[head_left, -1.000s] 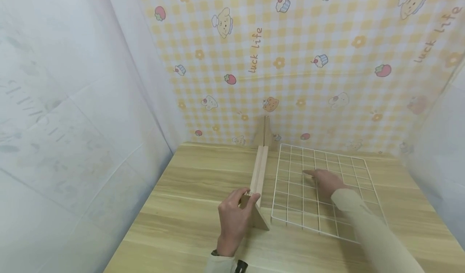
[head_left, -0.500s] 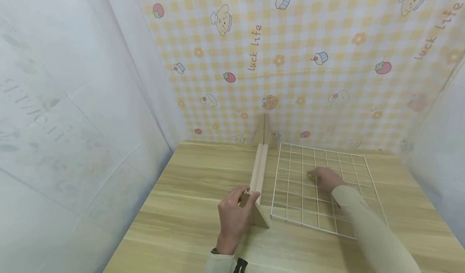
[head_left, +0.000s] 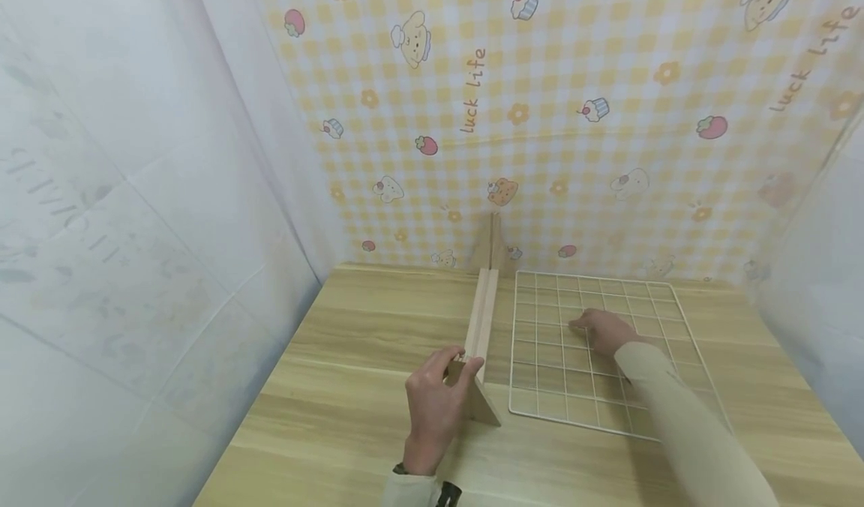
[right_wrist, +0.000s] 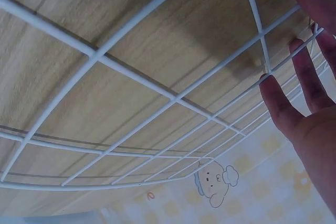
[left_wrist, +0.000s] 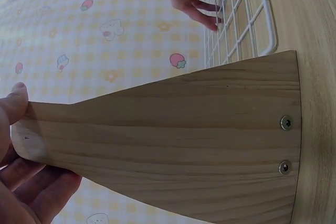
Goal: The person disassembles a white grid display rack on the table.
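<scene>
A wooden stand has a long light grooved rail [head_left: 481,313] running between a near end panel [head_left: 482,402] and a far end panel [head_left: 495,244]. My left hand [head_left: 433,400] grips the near panel's narrow top between thumb and fingers. In the left wrist view two screw heads show near the base of this wooden panel [left_wrist: 173,140]. A white wire grid [head_left: 563,346] lies right of the stand. My right hand [head_left: 604,332] is over it, fingertips touching the wires, as the right wrist view shows its spread fingers [right_wrist: 281,106]. The forearm hides part of the grid.
A wood-grain table [head_left: 324,417] bears everything. A yellow checked cloth [head_left: 560,154] hangs behind its far edge. White curtains stand at the left [head_left: 169,267] and right. A dark strap [head_left: 448,493] shows at the left wrist.
The wire grid has turned slightly, its near left corner shifting a little right and toward me. My right hand stays over it. The left hand and stand have hardly moved.
</scene>
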`<state>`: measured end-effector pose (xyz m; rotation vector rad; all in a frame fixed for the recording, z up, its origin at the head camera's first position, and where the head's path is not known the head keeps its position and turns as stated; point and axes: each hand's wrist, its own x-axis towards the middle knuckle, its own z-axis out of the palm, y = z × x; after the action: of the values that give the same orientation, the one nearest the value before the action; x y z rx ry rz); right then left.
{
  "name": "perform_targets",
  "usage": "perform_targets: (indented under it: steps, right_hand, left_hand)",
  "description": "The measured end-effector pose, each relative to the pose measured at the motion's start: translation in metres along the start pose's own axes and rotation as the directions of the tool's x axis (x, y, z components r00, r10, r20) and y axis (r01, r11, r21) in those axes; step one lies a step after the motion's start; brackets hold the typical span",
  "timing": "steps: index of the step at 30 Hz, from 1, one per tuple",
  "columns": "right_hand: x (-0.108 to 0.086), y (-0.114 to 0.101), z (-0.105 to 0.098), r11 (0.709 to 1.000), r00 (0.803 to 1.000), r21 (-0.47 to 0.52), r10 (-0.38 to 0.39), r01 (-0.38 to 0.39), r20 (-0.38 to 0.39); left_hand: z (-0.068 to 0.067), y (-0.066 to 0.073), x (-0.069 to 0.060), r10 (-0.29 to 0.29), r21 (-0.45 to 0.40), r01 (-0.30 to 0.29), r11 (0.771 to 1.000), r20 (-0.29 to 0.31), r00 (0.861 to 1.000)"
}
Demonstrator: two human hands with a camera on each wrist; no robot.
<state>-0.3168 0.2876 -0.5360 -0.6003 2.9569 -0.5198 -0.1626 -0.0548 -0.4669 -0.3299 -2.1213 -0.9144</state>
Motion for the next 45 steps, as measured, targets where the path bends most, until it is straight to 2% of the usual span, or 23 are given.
perform_targets:
  steps: [8,15,20,27,37,45]
  right_hand:
    - [-0.002,0.002,0.001,0.998,0.999,-0.055,-0.026,0.024,-0.031]
    - [-0.006,-0.007,0.002,0.996,0.997,-0.066,-0.066,0.064,-0.03]
    - [-0.006,-0.009,0.003,0.996,0.999,-0.082,-0.034,0.032,-0.027]
    - [-0.007,-0.007,0.004,0.996,0.997,-0.077,-0.056,0.052,-0.045]
    - [-0.008,-0.012,0.007,0.998,0.996,-0.051,-0.042,0.038,-0.074]
    - [-0.005,-0.01,0.014,1.0,0.997,-0.02,0.016,-0.018,-0.076]
  left_hand:
    - [0.005,0.002,0.002,-0.011,-0.003,0.011,1.0,0.002,1.0]
    - [0.008,0.003,0.001,-0.033,-0.008,0.033,0.999,0.008,0.999]
    - [0.01,0.002,0.001,-0.041,-0.022,0.042,0.999,0.022,0.999]
    - [0.012,0.004,0.002,-0.048,-0.021,0.049,0.999,0.028,0.998]
    - [0.011,0.004,0.004,-0.047,-0.005,0.047,0.999,0.034,0.998]
    - [0.01,0.002,0.005,-0.041,0.007,0.04,0.999,0.052,0.998]
